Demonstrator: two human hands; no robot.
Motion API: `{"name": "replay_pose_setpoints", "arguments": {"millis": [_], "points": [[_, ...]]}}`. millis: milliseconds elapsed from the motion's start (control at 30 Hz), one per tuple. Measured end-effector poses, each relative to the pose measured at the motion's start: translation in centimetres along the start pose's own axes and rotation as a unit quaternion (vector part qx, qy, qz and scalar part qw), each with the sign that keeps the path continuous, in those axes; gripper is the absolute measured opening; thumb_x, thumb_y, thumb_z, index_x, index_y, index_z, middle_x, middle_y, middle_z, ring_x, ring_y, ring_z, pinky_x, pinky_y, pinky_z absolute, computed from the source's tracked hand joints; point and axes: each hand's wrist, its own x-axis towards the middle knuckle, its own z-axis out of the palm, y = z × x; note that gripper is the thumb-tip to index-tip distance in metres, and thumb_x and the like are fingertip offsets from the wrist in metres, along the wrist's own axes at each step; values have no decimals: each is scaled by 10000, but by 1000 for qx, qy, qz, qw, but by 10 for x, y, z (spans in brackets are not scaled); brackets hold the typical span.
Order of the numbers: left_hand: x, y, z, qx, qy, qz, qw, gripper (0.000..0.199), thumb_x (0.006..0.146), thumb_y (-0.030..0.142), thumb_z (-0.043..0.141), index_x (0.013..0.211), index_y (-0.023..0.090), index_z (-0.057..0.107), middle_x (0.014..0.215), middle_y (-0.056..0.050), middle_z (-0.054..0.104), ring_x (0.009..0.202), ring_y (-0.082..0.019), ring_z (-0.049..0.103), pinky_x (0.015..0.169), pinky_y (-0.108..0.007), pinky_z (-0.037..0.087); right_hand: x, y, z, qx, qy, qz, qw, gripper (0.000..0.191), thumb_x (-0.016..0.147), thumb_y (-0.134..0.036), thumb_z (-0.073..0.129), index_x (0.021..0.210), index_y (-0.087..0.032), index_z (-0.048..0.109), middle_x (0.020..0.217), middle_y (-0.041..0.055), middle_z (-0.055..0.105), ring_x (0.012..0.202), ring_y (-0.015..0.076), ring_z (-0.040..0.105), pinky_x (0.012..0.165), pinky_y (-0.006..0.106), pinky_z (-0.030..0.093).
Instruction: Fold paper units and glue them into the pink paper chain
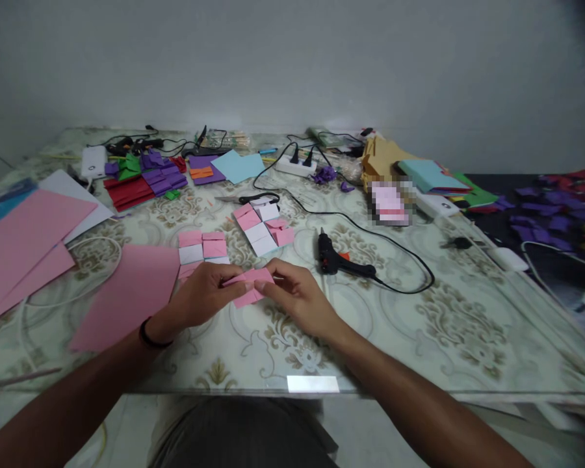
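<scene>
Between my two hands, above the front middle of the table, is a small piece of folded pink paper [247, 298]. My left hand [202, 292] pinches its left side, the thumb lying on top. Against the right side press the thumb and fingers of my right hand [299, 292]. Just beyond my left hand lies a pink and white checkered paper piece [214, 244], partly covered by that hand. A second checkered piece [258, 234] lies farther back, with a raised pink fold at its right. A black glue gun [338, 257] rests on its side to the right.
Large pink sheets [131, 286] lie at the left. Black-handled scissors [248, 198] are behind the checkered pieces. The glue gun's cord loops right and back towards a white power strip [296, 166]. Folded purple papers [163, 179] sit at the back left. A patterned, glass-topped table [394, 351] spans the view.
</scene>
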Motion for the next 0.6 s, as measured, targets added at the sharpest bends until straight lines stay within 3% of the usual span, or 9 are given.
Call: {"name": "replay_pose_setpoints", "arguments": {"millis": [267,600], "points": [[-3,6,-2,-7,-19,2,1000,415,905,329,577,625,200,300,630,49,237,599,-99,243,550,-290,167,0,-2,1,-13,-6,-38,999,172,956,-347,655,887,-189,638,774,-15,588,707,139,521,651,272,397],[0,-2,3,-31,-85,8,996,432,921,360,592,611,195,341,613,55,249,583,-95,255,541,-285,184,-2,-2,-1,-66,-18,-89,994,140,960,-294,644,860,-197,637,779,-14,577,713,147,507,654,283,372]]}}
